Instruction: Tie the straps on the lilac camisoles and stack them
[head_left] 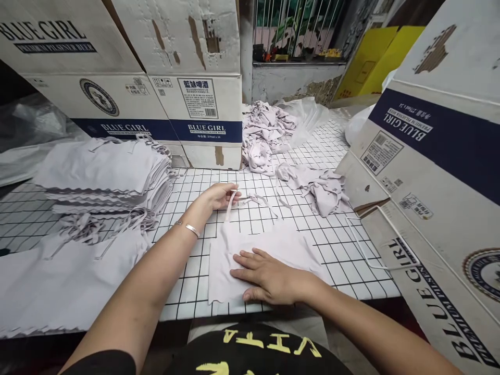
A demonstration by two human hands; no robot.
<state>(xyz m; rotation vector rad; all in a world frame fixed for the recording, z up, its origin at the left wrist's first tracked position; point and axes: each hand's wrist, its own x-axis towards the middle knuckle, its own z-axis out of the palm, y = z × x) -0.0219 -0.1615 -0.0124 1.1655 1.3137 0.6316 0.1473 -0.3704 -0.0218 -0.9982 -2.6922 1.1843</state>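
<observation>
A pale pinkish-grey strappy top (230,276) lies spread on the grid-patterned tabletop in front of me. My right hand (269,276) rests flat on its middle with the fingers spread. At the top's upper left, my left hand (223,197) has its fingers closed on a thin shoulder strap (229,207), drawn away from the body of the top. Loose strap ends (260,200) trail on the table just right of my left fingers. A crumpled piece of the same fabric (318,187) lies beyond the top, to the right.
Stacked, flattened tops (97,166) stand at the left, with more tops (66,281) in front. Behind is a large cardboard box (164,104), with a fabric heap (265,130) beside it. Another box (422,172) and a white wire frame (367,255) bound the right side.
</observation>
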